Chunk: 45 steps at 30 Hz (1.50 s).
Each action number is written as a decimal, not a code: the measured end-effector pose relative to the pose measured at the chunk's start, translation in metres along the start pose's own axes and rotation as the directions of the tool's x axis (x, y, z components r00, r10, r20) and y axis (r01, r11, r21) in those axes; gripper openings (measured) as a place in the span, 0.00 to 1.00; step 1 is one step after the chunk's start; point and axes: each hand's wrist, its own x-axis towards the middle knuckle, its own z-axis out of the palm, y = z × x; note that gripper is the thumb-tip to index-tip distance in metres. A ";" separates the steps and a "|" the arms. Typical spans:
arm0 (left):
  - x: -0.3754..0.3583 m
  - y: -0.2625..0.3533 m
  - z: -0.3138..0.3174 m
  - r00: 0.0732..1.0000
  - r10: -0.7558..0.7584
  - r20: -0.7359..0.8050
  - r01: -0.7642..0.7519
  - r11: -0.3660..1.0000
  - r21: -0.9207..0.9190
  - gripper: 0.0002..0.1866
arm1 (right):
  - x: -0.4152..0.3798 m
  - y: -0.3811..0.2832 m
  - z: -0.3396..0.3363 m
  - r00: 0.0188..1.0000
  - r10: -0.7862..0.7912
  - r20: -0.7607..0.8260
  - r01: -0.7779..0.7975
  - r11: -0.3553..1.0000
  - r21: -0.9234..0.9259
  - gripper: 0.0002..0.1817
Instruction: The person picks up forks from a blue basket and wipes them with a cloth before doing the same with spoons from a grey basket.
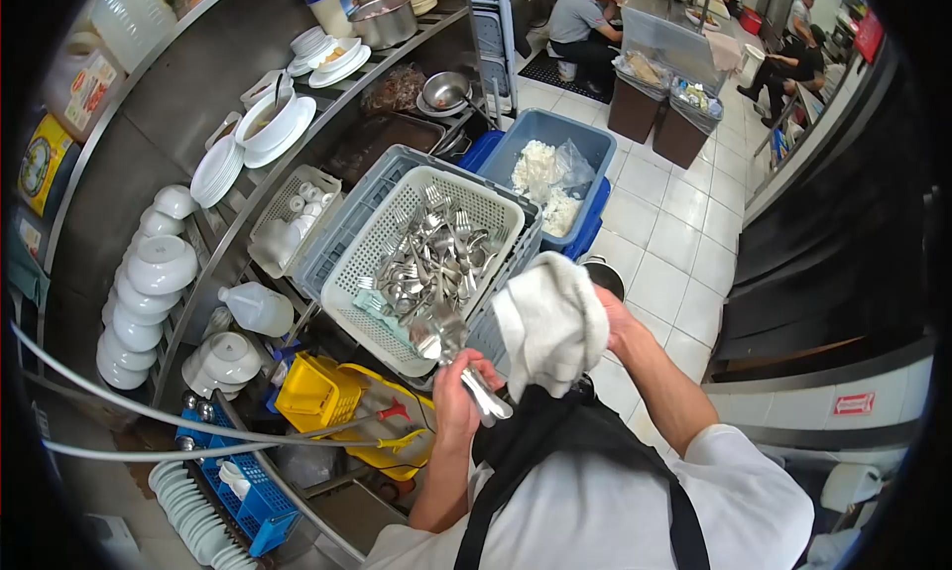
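The bunch of cutlery (470, 380) is shiny, bare metal, smooth handles pointing down toward the apron and the upper ends catching the light. It's in the left hand (464, 390), whose fingers are closed round the handles, just past the near rim of the pale basket (349, 294). The right hand (617, 322) is closed on one side of a bunched cloth (551, 322), thick and off-white, which hangs just beside the metal, toward two o'clock.

From the hands, the basket lies toward eleven o'clock, perforated all round, with a jumbled heap of forks and spoons (431, 253) inside and a pale green cloth (382, 312) at its near left side. The grey-blue crate (397, 157) shows round its rim.

At half past twelve, a blue tub (601, 139) holds white crumpled stuff (540, 169). White floor tiles (664, 213) stretch away from one to two o'clock, giving room between the tub and the dark covering (843, 263) at three.

A yellow bucket (322, 392) sits close by at nine o'clock; beyond it, stacked bowls (159, 265) crowd the metal shelf's edge toward ten.
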 end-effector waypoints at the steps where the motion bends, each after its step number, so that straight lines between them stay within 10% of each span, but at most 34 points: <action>1: 0.003 0.001 0.010 1.000 -0.001 0.023 0.001 1.000 0.025 0.12 | -0.010 -0.002 0.000 0.998 -0.058 -0.035 0.061 0.996 0.069 0.25; 3: 0.007 -0.002 0.029 0.994 -0.058 0.089 0.048 0.993 0.108 0.11 | -0.027 -0.001 -0.007 0.952 -0.304 -0.039 0.277 0.908 -0.316 0.32; 5: 0.008 -0.006 0.048 0.977 -0.110 0.183 0.074 0.979 0.191 0.09 | -0.057 0.001 -0.012 0.968 -0.249 -0.022 0.172 0.727 -0.665 0.37; 7: 0.011 -0.019 0.058 0.912 -0.161 0.376 0.043 0.952 0.303 0.07 | -0.072 0.011 0.015 0.874 -0.479 0.079 0.318 0.442 -0.839 0.25; 11: -0.005 -0.042 0.088 0.805 -0.334 0.491 0.120 0.901 0.416 0.07 | -0.097 0.007 0.037 0.841 -0.504 -0.195 0.170 0.589 -0.790 0.13; 13: -0.008 -0.047 0.096 0.779 -0.353 0.518 0.134 0.901 0.414 0.09 | -0.089 0.024 0.014 0.491 -0.869 -0.058 0.329 0.246 -0.912 0.10; 14: -0.006 -0.046 0.095 0.775 -0.352 0.525 0.112 0.893 0.435 0.11 | -0.088 0.028 0.002 0.311 -0.936 -0.164 0.444 0.296 -0.846 0.13; 19: -0.010 -0.051 0.102 0.830 -0.337 0.445 0.093 0.869 0.486 0.14 | -0.117 0.052 -0.017 0.667 -0.534 -0.520 0.639 0.769 0.031 0.15; 22: -0.019 -0.053 0.105 0.801 -0.364 0.475 0.065 0.842 0.535 0.08 | -0.131 0.065 -0.024 0.905 -0.388 -0.174 0.420 0.755 0.503 0.20; 24: -0.038 -0.051 0.120 0.843 -0.323 0.431 0.017 0.816 0.578 0.14 | -0.122 0.071 -0.025 0.765 -0.600 -0.233 0.644 0.708 0.291 0.29; 25: -0.032 -0.057 0.110 0.811 -0.284 0.512 -0.080 0.813 0.577 0.16 | -0.120 0.074 -0.011 0.653 -0.700 -0.289 0.707 0.701 -0.097 0.33; 26: -0.026 -0.064 0.100 0.772 -0.242 0.588 -0.175 0.808 0.563 0.19 | -0.129 0.069 -0.002 0.517 -0.840 -0.165 0.347 0.382 -0.856 0.35; 27: 0.011 -0.070 0.068 0.791 -0.268 0.550 -0.223 0.710 0.668 0.16 | -0.137 0.061 0.012 0.522 -0.845 -0.115 0.262 0.288 -0.921 0.30; 30: -0.017 -0.041 0.094 0.650 -0.508 0.565 -0.067 0.702 0.709 0.13 | -0.143 0.042 0.018 0.409 -0.911 -0.051 0.390 0.225 -0.893 0.22; 33: -0.012 -0.032 0.082 0.754 -0.464 0.466 -0.070 0.648 0.759 0.16 | -0.148 0.035 0.020 0.354 -0.835 -0.422 0.784 0.510 -0.353 0.24; 34: -0.009 -0.035 0.079 0.770 -0.426 0.475 -0.096 0.659 0.746 0.17 | -0.153 0.034 0.020 0.486 -0.753 -0.444 0.815 0.574 -0.082 0.24; 36: 0.000 -0.039 0.077 0.776 -0.401 0.487 -0.181 0.598 0.781 0.20 | -0.128 0.054 0.006 0.339 -0.878 -0.339 0.580 0.479 -0.659 0.25; 37: 0.003 -0.046 0.071 0.840 -0.100 0.533 -0.481 0.316 0.818 0.22 | -0.117 0.066 0.002 0.296 -0.917 -0.266 0.371 0.367 -0.853 0.25; 38: 0.001 -0.040 0.067 0.834 -0.216 0.508 -0.410 0.375 0.832 0.22 | -0.116 0.070 0.003 0.351 -0.936 -0.031 0.259 0.128 -0.957 0.24; 41: -0.005 -0.024 0.068 0.723 -0.536 0.437 -0.144 0.502 0.853 0.22 | -0.115 0.049 0.009 0.369 -0.914 -0.167 0.375 0.311 -0.873 0.23; 43: 0.001 -0.025 0.058 0.737 -0.513 0.440 -0.069 0.591 0.804 0.18 | -0.119 0.048 0.015 0.189 -0.878 -0.440 0.673 0.442 -0.593 0.21; 45: 0.021 -0.026 0.045 0.733 -0.537 0.417 -0.001 0.613 0.790 0.17 | -0.134 0.060 0.024 0.448 -0.671 -0.591 0.783 0.613 -0.103 0.20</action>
